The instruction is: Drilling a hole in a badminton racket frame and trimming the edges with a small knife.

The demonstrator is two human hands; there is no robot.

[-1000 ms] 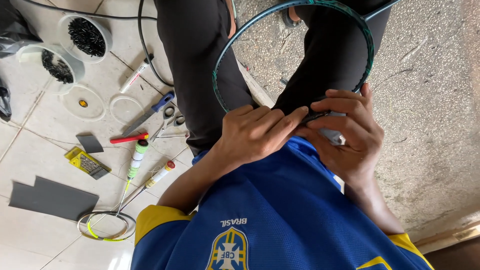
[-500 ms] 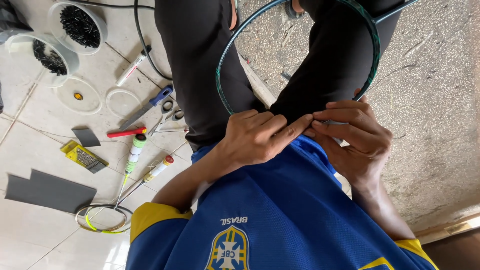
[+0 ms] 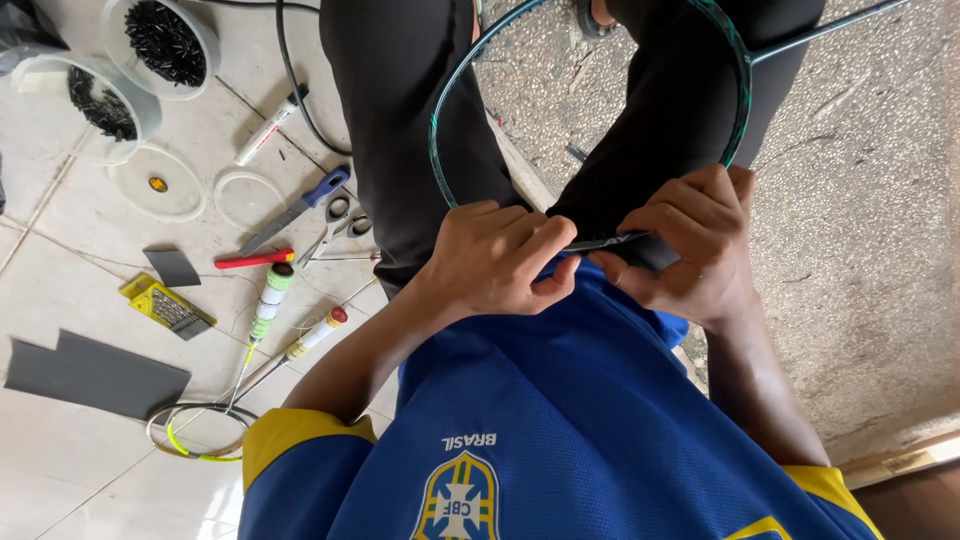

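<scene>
Both hands have closed in: left hand (image 3: pixel 500 262) and right hand (image 3: pixel 690 250) now pinch the unstrung badminton racket frame (image 3: pixel 437 120) at its lower rim, across the lap; scissors (image 3: pixel 335 215) lie untouched on the floor.

This is an informal racket-repair spot on a tiled floor (image 3: pixel 90 470). Tubs of black grommets (image 3: pixel 165 40), scissors (image 3: pixel 335 222), an awl (image 3: pixel 295 208) and spare rackets (image 3: pixel 255 330) lie scattered about. Rough concrete ground (image 3: pixel 860 220) borders the tiles.

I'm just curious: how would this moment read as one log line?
left hand: grips racket frame | right hand: pinches frame's rim | floor: scissors, tubs
</scene>
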